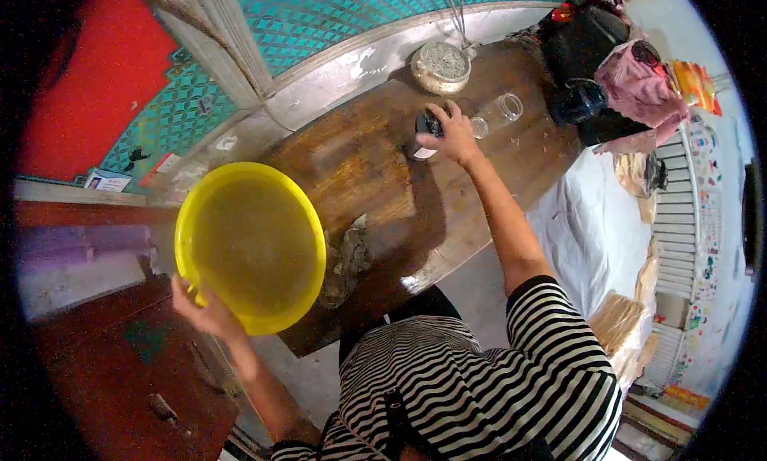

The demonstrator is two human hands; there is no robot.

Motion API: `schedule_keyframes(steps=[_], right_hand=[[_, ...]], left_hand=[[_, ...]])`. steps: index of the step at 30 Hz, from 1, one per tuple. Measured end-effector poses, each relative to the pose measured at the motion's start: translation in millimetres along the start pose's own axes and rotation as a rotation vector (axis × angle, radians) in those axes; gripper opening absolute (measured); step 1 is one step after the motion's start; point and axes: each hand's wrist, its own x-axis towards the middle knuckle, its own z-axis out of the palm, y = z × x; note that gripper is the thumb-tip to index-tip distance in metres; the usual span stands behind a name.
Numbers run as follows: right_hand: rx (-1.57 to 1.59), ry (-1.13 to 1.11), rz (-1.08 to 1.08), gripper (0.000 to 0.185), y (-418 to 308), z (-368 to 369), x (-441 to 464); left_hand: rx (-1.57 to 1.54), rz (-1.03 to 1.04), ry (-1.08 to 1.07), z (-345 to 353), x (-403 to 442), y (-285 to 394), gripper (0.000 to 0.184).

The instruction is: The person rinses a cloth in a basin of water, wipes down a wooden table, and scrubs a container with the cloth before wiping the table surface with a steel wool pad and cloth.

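At the left is a yellow basin [319, 279] with murky brownish water in it. My left hand [206, 313] grips its near left rim, fingers curled over the edge. Out on the brown wooden table [343, 161], my right hand [457, 135] is closed around a dark jar [421, 151] with a black top and a pale label. Just right of that hand are clear glass jars [509, 107]; how they stand or lie is hard to tell. A crumpled grey cloth [349, 261] lies between the basin and the table's middle.
A round metal pot [441, 68] with grey contents sits at the table's back edge. Black bags and a pink cloth [639, 89] are heaped at the far right. A white sheet [591, 221] covers a surface on the right. A reddish-brown tabletop [120, 381] lies lower left.
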Motion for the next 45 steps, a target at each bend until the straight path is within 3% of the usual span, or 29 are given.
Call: schedule_keyframes(steps=[1, 3, 4, 5, 6, 7, 10, 12, 13, 15, 17, 18, 19, 20, 22, 23, 25, 27, 28, 31, 35, 38, 39, 41, 44, 45], right_hand=[[-0.014, -0.106, 0.037, 0.074, -10, -11, -2], [-0.016, -0.242, 0.048, 0.083, -8, -15, 2], [0.001, -0.274, 0.032, 0.086, -2, -12, 4], [0.019, -0.297, 0.02, 0.09, 3, -10, 6], [0.068, -0.345, 0.024, 0.088, 3, -15, 11], [0.083, -0.353, 0.024, 0.086, 6, -19, 13], [0.183, -0.287, -0.085, 0.078, 27, -6, 25], [0.469, -0.328, -0.172, 0.077, 39, -5, 30], [0.602, -0.491, -0.065, 0.074, 26, -25, 30], [0.763, -0.674, -0.095, 0.076, -10, -52, 27], [0.86, -0.752, -0.229, 0.072, -73, -92, 19], [0.81, -0.634, -0.454, 0.072, -100, -96, 17], [0.798, -0.633, -0.524, 0.071, -133, -110, 18], [0.847, -0.701, -0.583, 0.068, -162, -107, 18], [0.949, -0.579, -0.851, 0.059, -215, -85, 15], [1.096, -0.751, -0.683, 0.057, -240, -75, 16], [1.349, -1.1, -0.303, 0.053, -287, -55, 16], [1.102, -0.648, -0.413, 0.05, -315, 20, -5], [0.975, -0.423, -0.458, 0.048, -325, 50, -16], [0.636, -0.437, -0.502, 0.049, -344, 76, -42], [0.688, -0.422, -0.44, 0.049, -334, 56, -44], [0.601, -0.029, -0.405, 0.049, -275, 7, -37], [0.487, 0.009, -0.37, 0.051, -246, 11, -39], [0.214, -0.135, -0.305, 0.055, -195, 25, -61], [0.087, -0.226, -0.403, 0.06, -194, 12, -113], [0.098, -0.459, -0.34, 0.07, -205, 20, -134]], left_hand=[[-0.119, -0.092, -0.111, 12, -7, 20, 0.051], [-0.015, -0.082, -0.322, 55, -34, 32, 0.051], [-0.054, 0.033, -0.458, 64, -44, 65, 0.051], [-0.127, 0.01, -0.618, 79, -51, 95, 0.052], [-0.194, -0.024, -0.777, 95, -58, 125, 0.053], [-0.292, -0.215, -0.955, 109, -65, 145, 0.054], [-0.439, 0.003, -1.018, 177, -118, 136, 0.071], [-0.385, 0.119, -1.001, 189, -137, 138, 0.087], [-0.352, 0.133, -0.994, 187, -138, 147, 0.096], [-0.359, 0.158, -1.008, 174, -131, 157, 0.105], [-0.459, 0.078, -0.952, 151, -120, 159, 0.108], [-0.478, 0.0, -0.926, 125, -103, 163, 0.108], [-0.5, -0.072, -0.898, 103, -90, 160, 0.107], [-0.522, -0.179, -0.785, 84, -87, 146, 0.105], [-0.537, -0.168, -0.703, 54, -89, 100, 0.101], [-0.544, -0.165, -0.662, 38, -89, 80, 0.099], [-0.58, -0.42, -0.527, -1, -89, 56, 0.091], [-0.712, -0.624, -0.386, -28, -90, 30, 0.078], [-0.795, -0.623, -0.335, -36, -88, 21, 0.076], [-0.938, -0.669, -0.238, -53, -85, -9, 0.074], [-0.89, -0.815, -0.172, -62, -91, -37, 0.074], [-1.083, -0.78, -0.162, -66, -92, -33, 0.076], [-1.166, -0.763, -0.162, -67, -91, -30, 0.074], [-1.168, -0.734, -0.171, -59, -92, -46, 0.073], [-1.135, -0.706, -0.199, -51, -86, -42, 0.07], [-1.116, -0.695, -0.212, -51, -81, -36, 0.07]])
